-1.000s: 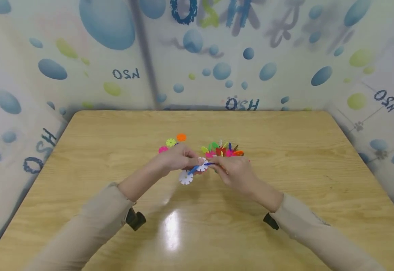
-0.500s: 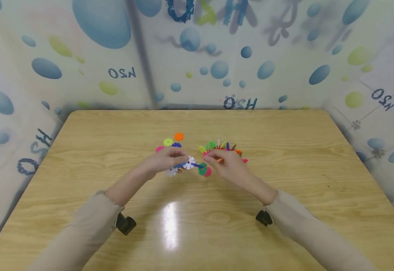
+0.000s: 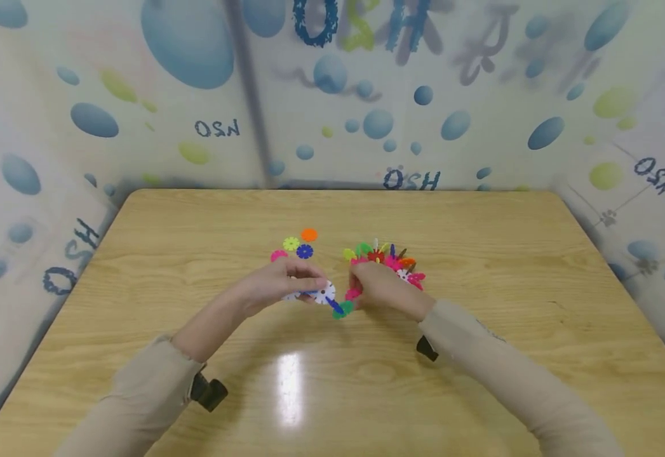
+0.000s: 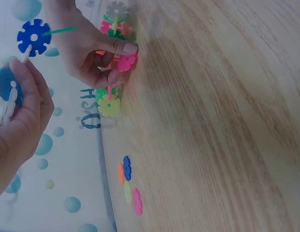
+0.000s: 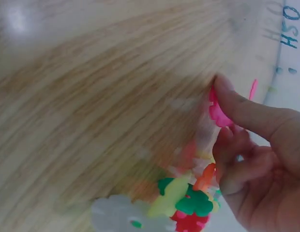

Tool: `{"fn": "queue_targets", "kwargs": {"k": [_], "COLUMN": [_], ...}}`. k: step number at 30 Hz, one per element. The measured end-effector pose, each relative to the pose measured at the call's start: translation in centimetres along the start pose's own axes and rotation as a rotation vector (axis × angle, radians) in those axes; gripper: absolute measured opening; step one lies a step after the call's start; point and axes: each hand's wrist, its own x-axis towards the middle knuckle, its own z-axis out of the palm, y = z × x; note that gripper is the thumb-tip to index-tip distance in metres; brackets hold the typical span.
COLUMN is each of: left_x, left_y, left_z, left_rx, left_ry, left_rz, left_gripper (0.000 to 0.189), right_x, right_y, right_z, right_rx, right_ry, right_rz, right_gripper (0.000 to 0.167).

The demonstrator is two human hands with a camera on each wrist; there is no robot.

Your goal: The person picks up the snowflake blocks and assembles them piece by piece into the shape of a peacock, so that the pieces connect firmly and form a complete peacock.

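Observation:
My left hand (image 3: 275, 284) pinches a chain of slotted interlocking discs above the table. A white disc (image 3: 325, 292) shows beside its fingertips, then a dark blue disc (image 3: 335, 305) and a green disc (image 3: 345, 310) at the free end. In the left wrist view the dark blue disc (image 4: 34, 37) faces the camera and the green one is edge-on. To the right, my right hand (image 3: 388, 291) pinches a pink disc (image 5: 218, 110) between thumb and fingers, low over the table. Beside and partly behind that hand lies a multicoloured cluster of discs (image 3: 375, 256).
Loose discs lie behind the left hand: orange (image 3: 309, 235), yellow-green (image 3: 291, 244), dark blue (image 3: 305, 251) and pink (image 3: 279, 255). The wooden table (image 3: 481, 381) meets a patterned wall (image 3: 458, 76) at the back.
My right hand has left the chain's end, lowered and now pinches a pink disc beside the cluster. The left hand keeps the chain, whose green end has tipped lower.

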Motion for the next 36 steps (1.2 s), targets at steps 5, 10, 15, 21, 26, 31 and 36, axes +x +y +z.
{"fn": "queue_targets", "kwargs": {"k": [5, 10, 15, 21, 26, 31, 36], "left_x": [0.0, 0.2, 0.7, 0.7, 0.6, 0.5, 0.1], "left_y": [0.2, 0.4, 0.5, 0.9, 1.4, 2.1, 2.2], "left_z": [0.2, 0.3, 0.6, 1.3, 1.9, 1.8, 1.2], "left_rx": [0.004, 0.020, -0.019, -0.070, -0.082, -0.158, -0.290], "left_ry": [-0.011, 0.036, 0.078, 0.105, 0.130, 0.099, 0.064], "left_rz": [-0.022, -0.053, -0.085, -0.105, -0.101, -0.096, -0.099], "left_gripper": [0.033, 0.030, 0.028, 0.028, 0.025, 0.030, 0.048], "right_x": [-0.4, -2.3, -4.1, -4.9, -5.4, -5.6, -5.4], "right_y": [0.4, 0.5, 0.1, -0.4, -0.5, -0.5, -0.1], "right_z": [-0.7, -3.0, -4.2, -4.1, -4.0, -4.2, -3.9], "right_rx": [0.147, 0.496, 0.630, 0.588, 0.583, 0.672, 0.738], "right_ry": [0.055, 0.181, 0.197, 0.215, 0.268, 0.278, 0.251], "right_rz": [-0.057, -0.214, -0.341, -0.411, -0.464, -0.383, -0.338], "right_gripper": [0.021, 0.006, 0.005, 0.005, 0.006, 0.007, 0.011]}}
